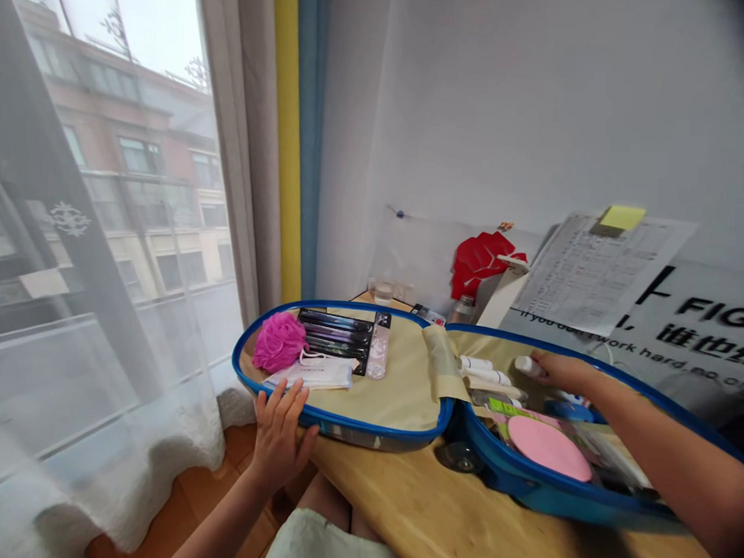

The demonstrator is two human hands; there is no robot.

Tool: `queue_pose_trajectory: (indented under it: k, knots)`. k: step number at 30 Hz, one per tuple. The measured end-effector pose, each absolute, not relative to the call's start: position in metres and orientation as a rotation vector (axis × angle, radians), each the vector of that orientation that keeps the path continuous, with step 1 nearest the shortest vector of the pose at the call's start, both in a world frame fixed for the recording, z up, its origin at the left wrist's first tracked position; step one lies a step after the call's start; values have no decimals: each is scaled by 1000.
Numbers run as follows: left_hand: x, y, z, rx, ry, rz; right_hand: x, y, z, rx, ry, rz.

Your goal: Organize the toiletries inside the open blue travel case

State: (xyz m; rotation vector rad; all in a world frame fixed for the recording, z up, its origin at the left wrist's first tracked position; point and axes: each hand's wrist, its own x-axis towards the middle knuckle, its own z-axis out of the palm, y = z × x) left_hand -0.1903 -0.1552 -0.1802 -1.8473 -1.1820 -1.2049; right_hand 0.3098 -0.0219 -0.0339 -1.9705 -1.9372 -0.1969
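Right hand (557, 371) is closed around a small white bottle (527, 366), fingers wrapped on it, at the far right of the open zip case (342, 422). Bottle's long axis runs roughly left-right, cap end poking out left of the fist, pointing at two white tubes (475, 370) lying just beside it on the beige lining. Right arm comes in from the near right, low over the case's right half, and is clearly the nearer arm to the bottle. Left hand (278, 438) is open, fingers spread and upright, released, against the near blue rim of the left half, well apart from the bottle. Left half holds a pink mesh bath sponge (279, 342), black flat packs (337, 336), a clear slim pack (379, 346) and a white packet (311, 373). Right half holds a pink round pad (549, 448) and mixed items, partly hidden under the right arm. Case lies opened flat on the wooden counter (437, 509), with a printed sheet (592, 274) on the wall beyond.
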Motion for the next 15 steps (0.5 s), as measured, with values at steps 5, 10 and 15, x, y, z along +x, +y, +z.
queue_pose_trajectory:
  k: [5,10,15]
  knots:
    - [-189,-155,-180,-1846,-1215,-1218,277,-24,10,-2052,-2072,-320]
    - [-188,-156,-179,-1861,-1234,-1222,178,-15,42,-1829,-2237,-427]
    - [-187,-157,-176,-1865,-1219,-1233,46,-9,19,-1479,-2694,-255]
